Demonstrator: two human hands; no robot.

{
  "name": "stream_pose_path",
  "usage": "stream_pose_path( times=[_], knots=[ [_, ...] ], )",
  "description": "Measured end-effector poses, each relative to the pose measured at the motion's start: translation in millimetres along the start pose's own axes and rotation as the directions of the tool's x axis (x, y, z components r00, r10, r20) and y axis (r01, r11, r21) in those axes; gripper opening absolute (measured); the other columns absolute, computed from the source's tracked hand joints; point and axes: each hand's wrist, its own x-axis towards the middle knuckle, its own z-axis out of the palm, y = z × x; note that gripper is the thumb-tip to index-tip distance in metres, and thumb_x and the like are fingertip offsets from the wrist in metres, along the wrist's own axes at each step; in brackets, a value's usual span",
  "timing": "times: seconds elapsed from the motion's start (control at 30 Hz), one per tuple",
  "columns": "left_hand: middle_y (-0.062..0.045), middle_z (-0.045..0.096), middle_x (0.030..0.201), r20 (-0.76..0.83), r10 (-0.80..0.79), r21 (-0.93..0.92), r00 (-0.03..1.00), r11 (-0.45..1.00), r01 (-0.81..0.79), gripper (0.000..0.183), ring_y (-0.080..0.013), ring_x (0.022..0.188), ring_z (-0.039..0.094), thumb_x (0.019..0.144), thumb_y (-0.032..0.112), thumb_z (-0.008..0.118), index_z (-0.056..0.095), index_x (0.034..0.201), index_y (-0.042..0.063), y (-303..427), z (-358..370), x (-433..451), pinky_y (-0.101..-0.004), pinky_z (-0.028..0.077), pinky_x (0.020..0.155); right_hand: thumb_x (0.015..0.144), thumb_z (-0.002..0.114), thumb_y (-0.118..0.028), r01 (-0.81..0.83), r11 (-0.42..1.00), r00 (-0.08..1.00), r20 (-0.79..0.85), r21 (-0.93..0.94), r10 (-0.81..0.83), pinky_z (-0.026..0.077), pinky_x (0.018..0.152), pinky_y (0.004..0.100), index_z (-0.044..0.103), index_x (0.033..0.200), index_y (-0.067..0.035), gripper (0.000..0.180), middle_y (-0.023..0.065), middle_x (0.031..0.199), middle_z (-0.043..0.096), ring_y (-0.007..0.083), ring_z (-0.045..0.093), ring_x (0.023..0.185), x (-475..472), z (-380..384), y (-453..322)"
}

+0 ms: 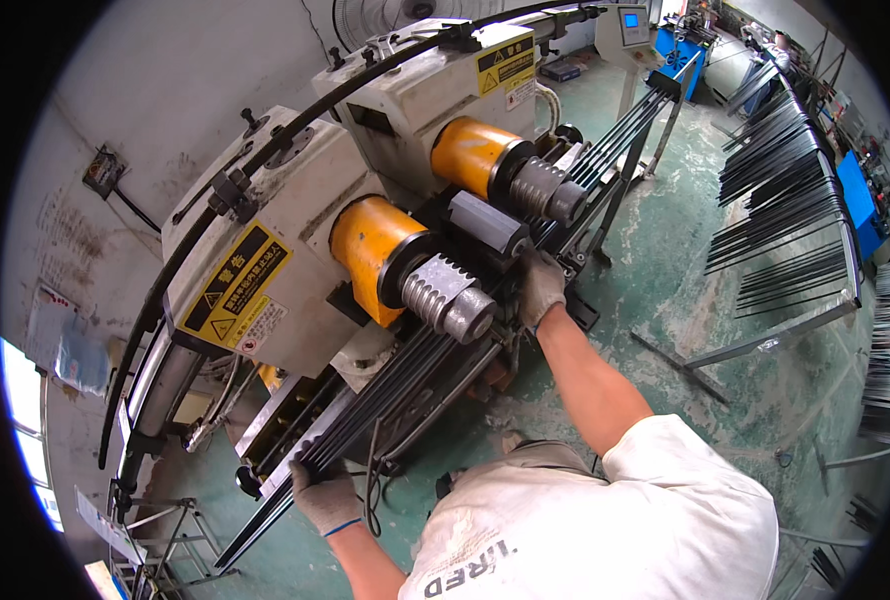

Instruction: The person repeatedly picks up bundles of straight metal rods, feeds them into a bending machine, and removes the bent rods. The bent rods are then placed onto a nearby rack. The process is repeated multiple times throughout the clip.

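Observation:
My left hand (326, 499), in a knitted work glove, is closed around a bundle of long dark metal rods (385, 394) near their left end. The rods slant through the front of a two-headed metalworking machine (280, 172). My right hand (541, 286), also gloved, is at the end of a grey ribbed block (488, 222) between the heads. Its fingertips are hidden, so its grip is unclear. Above the rods, a grooved steel spindle (449, 300) projects from the near orange sleeve (374, 251). A similar spindle (546, 189) projects from the far orange sleeve (479, 156).
A thick black hose (325, 101) arches over the machine. Many dark rods (775, 202) hang on a metal rack (771, 336) at right. A control box (632, 28) stands behind; a person (779, 49) is in the far background. A loose cable (374, 480) hangs beside my left hand.

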Motion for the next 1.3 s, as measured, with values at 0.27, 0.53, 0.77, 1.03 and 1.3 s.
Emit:
stream_pose_path(
  times=[0.27,0.53,0.77,1.03,1.3],
  knots=[
    [-0.013,0.081,0.129,-0.271,0.187,0.043,0.944,0.982,-0.183,0.031,-0.0299,0.126,0.075,0.115,0.025,0.065,0.077,0.128,0.0,46.8,-35.0,1.3,-0.0481,0.059,0.115,0.111,0.075,-0.034,0.188,0.962,0.968,-0.126,-0.2,-0.215,0.053,0.101,0.0337,0.074,0.134,0.005,0.045,0.0054,0.122,0.078,0.0173,0.069,0.11,-23.3,-81.3,24.4],
    [-0.013,0.08,0.132,-0.173,0.109,0.012,0.979,0.994,-0.109,0.031,-0.0306,0.125,0.074,0.113,0.027,0.07,0.075,0.132,0.002,-12.6,5.7,-19.2,-0.0486,0.057,0.118,0.109,0.078,-0.032,-0.037,0.886,0.956,-0.275,-0.462,-0.104,0.048,0.115,0.0396,0.066,0.15,0.006,0.057,0.014,0.145,0.073,0.0269,0.066,0.129,-50.7,-108.6,62.5],
    [-0.011,0.079,0.133,-0.022,-0.035,0.055,0.999,0.998,0.036,0.033,-0.0322,0.128,0.073,0.114,0.032,0.068,0.073,0.136,0.008,7.4,8.9,-32.6,-0.0539,0.058,0.114,0.109,0.075,-0.038,0.012,0.493,0.997,-0.025,-0.87,-0.068,0.052,0.106,0.0436,0.066,0.152,0.002,0.059,0.0187,0.141,0.076,0.0331,0.069,0.118,-38.4,-219.8,126.4],
    [-0.017,0.078,0.131,-0.188,0.16,-0.122,0.969,0.975,-0.185,0.033,-0.0379,0.126,0.072,0.115,0.032,0.064,0.071,0.129,0.003,180.7,-108.2,-39.4,-0.0601,0.053,0.117,0.109,0.076,-0.037,-0.293,0.62,0.949,-0.299,-0.728,0.099,0.055,0.078,0.0355,0.08,0.124,-0.007,0.034,0.0056,0.112,0.079,0.0198,0.071,0.091,-124.7,-267.9,160.2],
    [-0.014,0.079,0.126,-0.32,0.36,-0.096,0.877,0.908,-0.407,0.023,-0.0343,0.123,0.074,0.114,0.024,0.064,0.073,0.123,0.005,337.3,-230.2,-55.8,-0.0557,0.057,0.115,0.11,0.075,-0.036,-0.44,0.483,0.898,-0.37,-0.757,0.239,0.055,0.07,0.0386,0.077,0.13,-0.009,0.034,0.0062,0.113,0.079,0.0219,0.073,0.095,-183.4,-293.1,214.1]
  ],
)
